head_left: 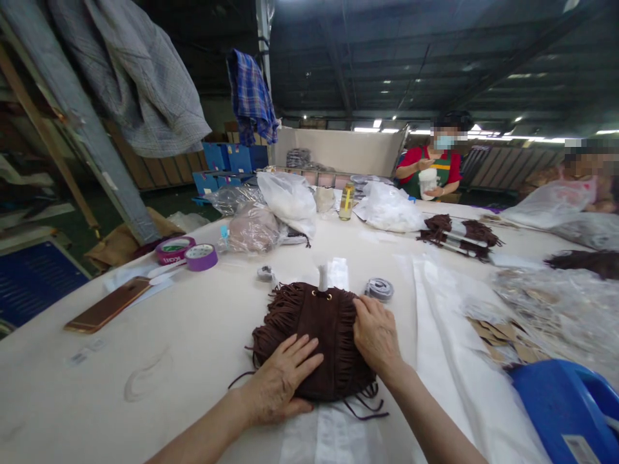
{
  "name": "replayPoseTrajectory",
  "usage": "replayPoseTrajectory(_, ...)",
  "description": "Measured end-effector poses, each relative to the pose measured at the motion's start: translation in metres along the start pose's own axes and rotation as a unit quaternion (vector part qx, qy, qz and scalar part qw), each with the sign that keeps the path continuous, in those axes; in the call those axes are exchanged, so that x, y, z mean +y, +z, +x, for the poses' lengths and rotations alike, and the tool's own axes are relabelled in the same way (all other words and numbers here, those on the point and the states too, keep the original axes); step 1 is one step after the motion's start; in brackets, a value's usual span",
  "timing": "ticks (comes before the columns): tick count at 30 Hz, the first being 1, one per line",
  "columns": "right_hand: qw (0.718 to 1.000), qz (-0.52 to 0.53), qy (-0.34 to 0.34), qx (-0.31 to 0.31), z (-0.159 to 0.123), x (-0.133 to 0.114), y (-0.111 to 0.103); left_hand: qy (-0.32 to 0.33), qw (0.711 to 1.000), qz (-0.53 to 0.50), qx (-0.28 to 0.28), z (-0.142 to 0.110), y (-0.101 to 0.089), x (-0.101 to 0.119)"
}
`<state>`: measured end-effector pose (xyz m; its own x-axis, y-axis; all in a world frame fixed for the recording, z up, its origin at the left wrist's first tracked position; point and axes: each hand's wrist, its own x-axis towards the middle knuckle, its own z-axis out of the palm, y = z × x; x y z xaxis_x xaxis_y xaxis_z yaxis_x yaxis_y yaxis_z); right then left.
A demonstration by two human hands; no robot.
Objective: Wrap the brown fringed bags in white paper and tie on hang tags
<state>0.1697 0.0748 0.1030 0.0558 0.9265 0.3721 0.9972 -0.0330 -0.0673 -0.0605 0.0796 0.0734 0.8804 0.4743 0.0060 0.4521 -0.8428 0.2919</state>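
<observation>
A dark brown fringed bag (324, 348) lies on the white table in front of me, with two brass eyelets near its top edge and thin cords trailing from its lower side. My left hand (285, 377) rests on its lower left part, fingers stretched out. At the upper right edge, my right hand (377, 328) touches the fringe with fingers bent; whether they pinch it is hidden. A grey strip stands up at the bag's top, beside a small white packet (337, 274). Just past my right hand sits a rolled grey strap (380, 289).
Purple tape rolls (202, 257) and a brown phone (109, 304) lie at the left. Plastic-wrapped goods (254, 227) and a yellow bottle (346, 201) stand farther back. A blue container (563, 406) is near right. A masked co-worker (430, 167) holds something white across the table.
</observation>
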Motion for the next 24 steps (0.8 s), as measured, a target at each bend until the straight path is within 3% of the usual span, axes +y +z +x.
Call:
replayPoseTrajectory(3, 0.997, 0.022, -0.064, -0.020, 0.023, -0.014, 0.009, -0.009, 1.000, 0.002, -0.009, 0.000, -0.001, 0.002)
replayPoseTrajectory(8, 0.997, 0.022, -0.052, -0.049, 0.038, 0.001, 0.018, -0.014, 1.000, 0.013, -0.007, 0.001, -0.001, 0.004)
replayPoseTrajectory(13, 0.997, 0.013, 0.036, -0.061, 0.019, 0.042, 0.003, 0.007, 0.999, 0.051, -0.002, 0.004, -0.001, 0.000)
replayPoseTrajectory(16, 0.996, 0.032, 0.083, -0.031, -0.014, 0.043, -0.007, 0.036, 0.996, 0.086, 0.013, 0.004, 0.000, -0.003)
replayPoseTrajectory(18, 0.994, 0.108, 0.021, 0.022, -0.046, 0.027, -0.013, 0.062, 0.991, 0.118, 0.020, 0.003, 0.002, -0.004)
replayPoseTrajectory(20, 0.971, 0.202, -0.105, 0.065, -0.081, 0.001, -0.019, 0.082, 0.985, 0.152, 0.022, 0.002, 0.002, -0.002)
replayPoseTrajectory(22, 0.946, 0.236, -0.218, 0.043, -0.110, -0.027, -0.023, 0.085, 0.982, 0.166, 0.021, 0.002, -0.001, 0.000)
replayPoseTrajectory(24, 0.933, 0.240, -0.268, -0.011, -0.127, -0.050, -0.022, 0.068, 0.986, 0.149, 0.014, 0.004, -0.007, 0.001)
